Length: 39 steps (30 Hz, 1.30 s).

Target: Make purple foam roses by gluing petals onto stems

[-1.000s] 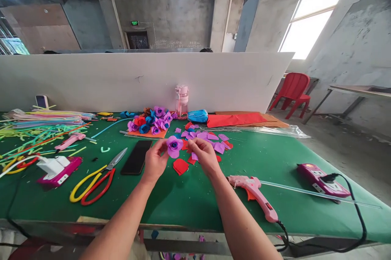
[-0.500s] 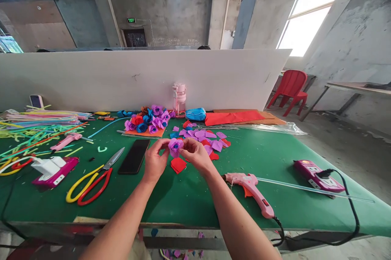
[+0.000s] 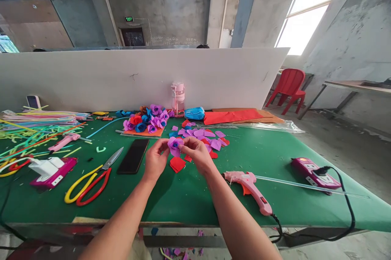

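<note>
A purple paper flower [image 3: 175, 146] with a dark blue centre is held up between both hands over the green table. My left hand [image 3: 156, 157] pinches its left side with thumb and fingers. From the right, my right hand [image 3: 195, 154] grips a petal edge, its fingers closed. Just below the flower lies a red petal piece [image 3: 177, 164]. Behind the hands spread loose purple petals [image 3: 200, 134], mixed with red and a few blue ones. Finished-looking flowers in purple, blue and red form a pile [image 3: 148, 118] on an orange sheet.
Right of my arms lies a pink glue gun [image 3: 249, 184] with a clear stick, near a purple power strip [image 3: 314, 174]. Scissors [image 3: 94, 176] and a black phone [image 3: 133, 156] lie on the left. A pink bottle [image 3: 178, 98] stands at the white partition [image 3: 106, 77].
The view has shifted slightly. Both hands keep their hold on the purple flower, which has turned a little and shows its centre more toward me.
</note>
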{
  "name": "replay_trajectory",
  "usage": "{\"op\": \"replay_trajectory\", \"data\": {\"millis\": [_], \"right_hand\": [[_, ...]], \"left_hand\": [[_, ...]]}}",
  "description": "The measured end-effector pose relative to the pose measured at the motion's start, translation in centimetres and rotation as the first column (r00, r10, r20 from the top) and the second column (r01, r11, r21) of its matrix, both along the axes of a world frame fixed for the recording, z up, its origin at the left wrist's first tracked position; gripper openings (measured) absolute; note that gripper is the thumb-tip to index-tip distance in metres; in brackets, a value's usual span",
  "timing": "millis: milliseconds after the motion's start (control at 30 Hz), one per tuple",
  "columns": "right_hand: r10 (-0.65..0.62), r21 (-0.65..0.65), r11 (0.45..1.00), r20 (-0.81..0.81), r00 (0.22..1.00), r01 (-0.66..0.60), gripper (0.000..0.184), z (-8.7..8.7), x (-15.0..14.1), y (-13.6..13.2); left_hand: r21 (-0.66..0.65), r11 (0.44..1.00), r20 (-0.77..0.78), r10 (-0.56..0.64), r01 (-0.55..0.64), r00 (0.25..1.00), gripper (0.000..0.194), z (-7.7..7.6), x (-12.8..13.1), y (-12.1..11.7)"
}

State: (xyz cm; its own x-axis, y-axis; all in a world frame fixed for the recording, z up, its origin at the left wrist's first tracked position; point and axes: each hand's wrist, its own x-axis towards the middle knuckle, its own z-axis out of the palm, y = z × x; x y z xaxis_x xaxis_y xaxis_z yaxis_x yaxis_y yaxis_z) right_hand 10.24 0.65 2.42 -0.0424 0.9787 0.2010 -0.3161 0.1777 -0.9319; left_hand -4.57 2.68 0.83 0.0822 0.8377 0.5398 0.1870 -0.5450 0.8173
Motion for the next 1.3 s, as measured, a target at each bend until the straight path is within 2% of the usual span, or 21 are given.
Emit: {"op": "replay_trajectory", "data": {"millis": [167,467,667,867,1100,1300], "right_hand": [[0.053,-0.049,0.997,-0.057,0.997,-0.056,0.026,-0.02,0.64,-0.02],[0.042,-0.022,0.999,-0.042,0.998,-0.043,0.031,-0.55,0.65,0.26],[0.120,-0.048,0.990,-0.172,0.978,-0.130,0.033,-0.45,0.72,0.30],[0.134,-0.052,0.989,-0.102,0.986,-0.140,0.031,-0.52,0.80,0.22],[0.017,-0.024,1.000,-0.019,1.000,-0.017,0.028,-0.28,0.75,0.25],[-0.019,0.029,0.999,-0.006,1.000,0.019,0.023,0.18,0.55,0.05]], "left_hand": [[-0.072,0.996,0.101,-0.049,0.056,0.994,0.017,-0.19,0.18,0.22],[-0.082,0.994,0.087,-0.068,0.075,0.994,0.015,-0.18,0.45,0.04],[-0.102,0.989,0.125,-0.093,0.106,0.988,0.016,-0.17,0.67,0.03],[-0.134,0.986,0.176,-0.078,0.102,0.981,0.021,-0.24,0.80,0.08],[-0.133,0.988,0.236,-0.049,0.082,0.971,0.019,-0.05,0.80,0.18],[-0.132,0.983,0.163,-0.104,0.126,0.981,0.015,-0.07,0.76,-0.04]]}}
